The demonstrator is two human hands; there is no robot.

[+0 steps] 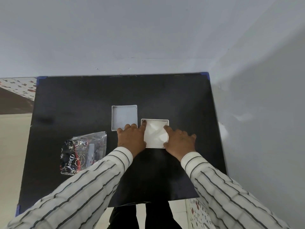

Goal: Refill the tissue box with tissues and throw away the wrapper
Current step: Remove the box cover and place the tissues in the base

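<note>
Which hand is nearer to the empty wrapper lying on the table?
Left. The left hand rests at the tissue box's left edge, just right of the wrapper. The right hand is at the box's right side, farther away.

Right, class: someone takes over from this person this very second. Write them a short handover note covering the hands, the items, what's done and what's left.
Left hand: open, resting at the left edge of the tissue box, one fingertip over its far left corner.
Right hand: open, index finger pressing on the tissues inside the box.
Lid: lying upside down on the black table, just left of and behind the box.
Wrapper: looks empty, on the table to the left.
Done: tissues are in the box.
Left: finish tucking them flat, put the lid on, throw away the wrapper.
</note>
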